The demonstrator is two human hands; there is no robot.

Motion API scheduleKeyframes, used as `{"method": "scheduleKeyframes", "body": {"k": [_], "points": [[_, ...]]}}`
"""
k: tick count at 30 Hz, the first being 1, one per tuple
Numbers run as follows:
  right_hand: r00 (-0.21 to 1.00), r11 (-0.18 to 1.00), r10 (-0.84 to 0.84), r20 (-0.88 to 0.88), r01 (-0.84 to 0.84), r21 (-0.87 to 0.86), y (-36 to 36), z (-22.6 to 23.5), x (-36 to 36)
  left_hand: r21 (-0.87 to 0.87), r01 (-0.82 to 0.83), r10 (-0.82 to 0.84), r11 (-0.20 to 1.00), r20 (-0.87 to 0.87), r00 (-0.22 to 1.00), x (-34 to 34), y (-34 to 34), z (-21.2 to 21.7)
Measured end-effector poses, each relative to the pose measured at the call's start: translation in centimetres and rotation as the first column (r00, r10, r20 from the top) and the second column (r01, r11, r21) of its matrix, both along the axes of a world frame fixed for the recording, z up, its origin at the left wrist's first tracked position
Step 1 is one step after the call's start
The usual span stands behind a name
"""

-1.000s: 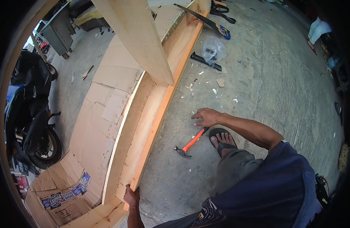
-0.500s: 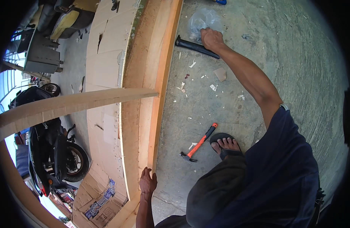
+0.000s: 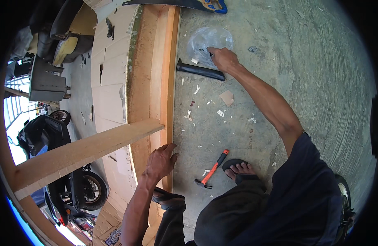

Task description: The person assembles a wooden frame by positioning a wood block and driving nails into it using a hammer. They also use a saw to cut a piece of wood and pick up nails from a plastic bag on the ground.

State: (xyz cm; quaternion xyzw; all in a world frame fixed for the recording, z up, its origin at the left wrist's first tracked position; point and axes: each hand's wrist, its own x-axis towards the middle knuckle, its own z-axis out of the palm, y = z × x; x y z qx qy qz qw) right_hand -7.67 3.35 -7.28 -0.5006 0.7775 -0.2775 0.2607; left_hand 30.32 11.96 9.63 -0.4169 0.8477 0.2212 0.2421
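My right hand point(image 3: 225, 60) reaches to a clear plastic bag point(image 3: 203, 37) on the concrete floor. Its fingers are closed at the bag's near edge, by small dark bits too small to name; what they hold is hidden. Just nearer lies a black tube-like piece with a flared end point(image 3: 201, 71). My left hand point(image 3: 159, 163) rests on the edge of a wooden frame point(image 3: 168, 102), its fingers stretched out and holding nothing. A claw hammer point(image 3: 212, 170) with an orange and black handle lies on the floor by my sandalled foot.
A handsaw point(image 3: 176, 4) with a blue handle lies across the frame's far end. A wooden crosspiece point(image 3: 86, 147) runs left from the frame. Flattened cardboard point(image 3: 109, 78) lies beyond the frame, near a parked motorcycle point(image 3: 59, 172). Paper scraps and a cardboard piece point(image 3: 227, 98) litter the floor.
My left hand has moved farther along the frame. My right hand has shifted to the bag's near edge. The view has shifted, bringing the saw and my other leg into sight.
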Motion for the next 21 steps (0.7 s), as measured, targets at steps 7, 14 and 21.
{"method": "scheduleKeyframes", "body": {"k": [7,14,21], "points": [[0.976,1.0,0.002,-0.219,-0.003,-0.006,-0.5,1.0,0.4,0.023,0.229,-0.23,0.973,0.034,0.973,-1.9,-5.5,0.5],[0.969,0.952,-0.242,0.041,0.246,-0.183,3.6,5.1,-1.6,0.133,0.138,-0.103,0.982,-0.241,0.965,-8.3,-9.1,-0.7],[0.39,0.818,-0.167,0.906,0.567,-0.093,12.0,13.5,5.5,0.851,-0.025,0.799,0.525,-0.483,0.359,-18.4,-7.7,-0.1]]}}
